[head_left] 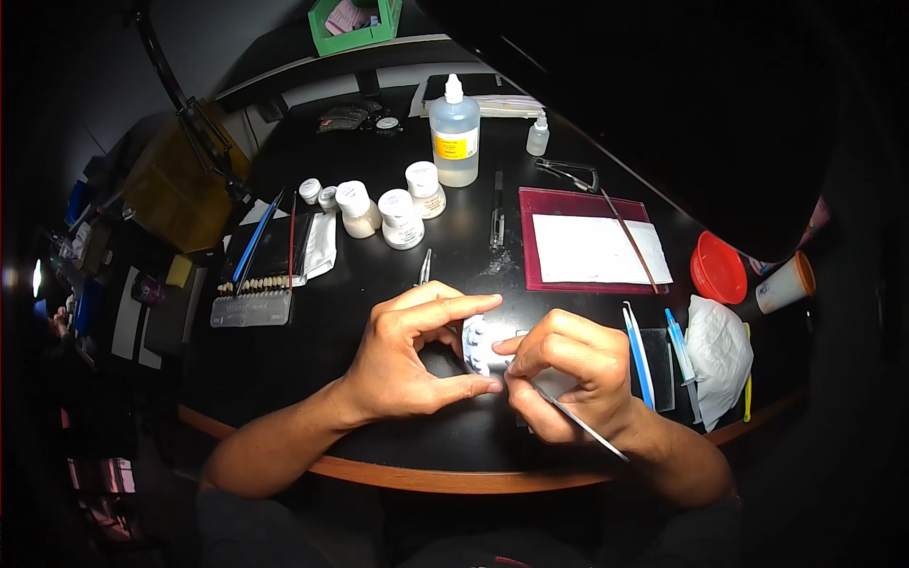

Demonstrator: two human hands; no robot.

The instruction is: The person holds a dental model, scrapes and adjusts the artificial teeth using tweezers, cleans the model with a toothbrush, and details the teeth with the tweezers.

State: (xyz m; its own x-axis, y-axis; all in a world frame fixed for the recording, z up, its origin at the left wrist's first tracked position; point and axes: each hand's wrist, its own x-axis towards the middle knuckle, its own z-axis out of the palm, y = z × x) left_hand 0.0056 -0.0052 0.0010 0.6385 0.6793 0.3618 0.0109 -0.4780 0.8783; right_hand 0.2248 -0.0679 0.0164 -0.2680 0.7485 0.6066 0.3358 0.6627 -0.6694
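In front of me, my left hand (402, 346) grips a pale dental model (474, 343), thumb below and index finger above it. Rounded tooth shapes show along the model. My right hand (573, 364) pinches a slim grey-white tool (589, 432) like a pen, its handle slanting down to the right. The tool's tip is hidden by my fingers, close against the model's right side. Metal tweezers (425, 267) lie on the table just beyond my left hand.
White-capped jars (401, 222) and a large dropper bottle (454, 137) stand farther back. To the right are a maroon tray (532, 270) with white paper, a red bowl (717, 268), a syringe (681, 352) and crumpled tissue (718, 355). A tooth shade guide (251, 310) lies left.
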